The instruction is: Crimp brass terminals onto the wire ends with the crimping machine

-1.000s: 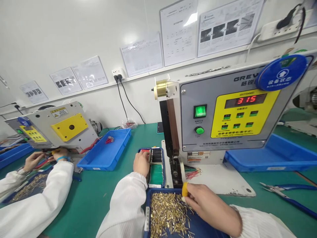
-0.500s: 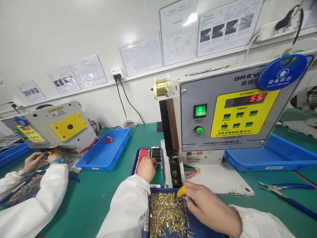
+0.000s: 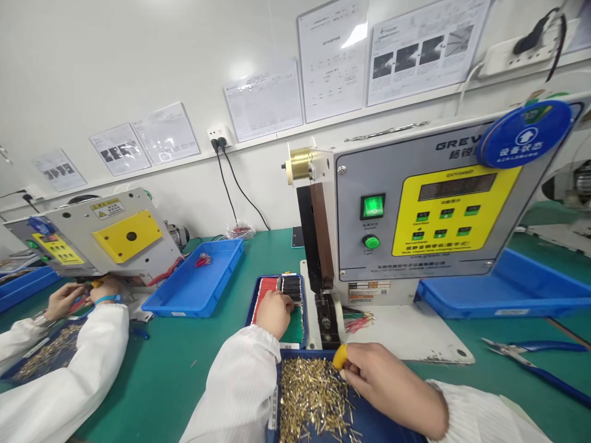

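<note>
My left hand [image 3: 275,312] rests over a small blue tray [image 3: 252,306] holding red wires [image 3: 268,285], black wires [image 3: 290,287] and green wires [image 3: 292,333]. Its fingers are curled down among the wires, and what lies between the tips is hidden. My right hand [image 3: 385,380] wears a yellow finger cot [image 3: 340,356] on one finger. Thumb and finger are pinched together above a dark blue tray [image 3: 369,424] of small gold-coloured metal pins [image 3: 311,397]; anything held there is too small to tell. Just behind the hands stands the crimping machine [image 3: 388,215], its head [image 3: 329,320] between them.
Finished-looking red wires [image 3: 359,322] lie on the machine's white base. Blue-handled cutters [image 3: 517,352] and a blue bin [image 3: 503,289] are to the right. Another blue bin [image 3: 194,283] stands left. Further left, a co-worker's hands [image 3: 83,295] are at a second machine [image 3: 111,234].
My right hand's pinch has tilted and shifted slightly, with the yellow cot a little higher. The machine's red display digits no longer show. My left hand looks unmoved.
</note>
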Demonstrator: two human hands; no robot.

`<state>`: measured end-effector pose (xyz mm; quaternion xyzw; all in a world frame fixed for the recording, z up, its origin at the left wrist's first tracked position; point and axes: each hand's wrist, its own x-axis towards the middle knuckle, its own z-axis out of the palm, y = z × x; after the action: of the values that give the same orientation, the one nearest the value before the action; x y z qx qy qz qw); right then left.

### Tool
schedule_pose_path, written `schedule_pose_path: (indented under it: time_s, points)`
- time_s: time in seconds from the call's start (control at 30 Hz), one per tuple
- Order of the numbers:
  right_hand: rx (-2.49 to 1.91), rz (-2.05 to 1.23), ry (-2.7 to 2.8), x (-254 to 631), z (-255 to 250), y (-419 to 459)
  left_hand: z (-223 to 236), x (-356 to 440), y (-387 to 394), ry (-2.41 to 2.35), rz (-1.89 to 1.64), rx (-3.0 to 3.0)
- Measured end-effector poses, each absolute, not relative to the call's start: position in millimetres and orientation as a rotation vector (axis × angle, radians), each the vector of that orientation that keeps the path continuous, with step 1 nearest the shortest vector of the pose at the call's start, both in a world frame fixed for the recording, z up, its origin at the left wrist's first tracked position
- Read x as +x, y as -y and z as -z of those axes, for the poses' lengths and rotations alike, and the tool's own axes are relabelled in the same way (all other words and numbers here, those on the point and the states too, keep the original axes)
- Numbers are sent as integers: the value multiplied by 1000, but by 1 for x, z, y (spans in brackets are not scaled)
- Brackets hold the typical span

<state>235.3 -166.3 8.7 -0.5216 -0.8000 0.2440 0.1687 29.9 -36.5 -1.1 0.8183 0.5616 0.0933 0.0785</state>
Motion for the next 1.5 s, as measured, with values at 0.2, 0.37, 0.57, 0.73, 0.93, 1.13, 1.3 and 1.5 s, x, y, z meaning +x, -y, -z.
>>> schedule_pose_path:
  time_s: [0.2, 0.37, 0.57, 0.73, 0.93, 1.13, 1.3, 1.5]
  points:
    - [-1517, -755, 2215, 236, -7, 167, 3, 31, 38, -1683, -296, 2453]
    - [-1565, -669, 2256, 236, -9, 168, 5, 32, 39, -1698, -328, 2460]
    - [-1579, -565, 2313, 235, -7, 169, 12, 31, 33, -1695, -435, 2454]
    - [-1536, -465, 2372, 234, -4, 170, 18, 32, 25, -1744, -485, 2477]
    - [-1464, -462, 2321, 235, -4, 169, 15, 34, 21, -1784, -410, 2512]
    - [-1390, -546, 2291, 237, -8, 168, 7, 36, 14, -1750, -372, 2510]
    - [-1378, -539, 2254, 238, -11, 167, 9, 39, 13, -1777, -387, 2503]
    - [-1354, -629, 2223, 239, -9, 166, 16, 37, 15, -1777, -457, 2503]
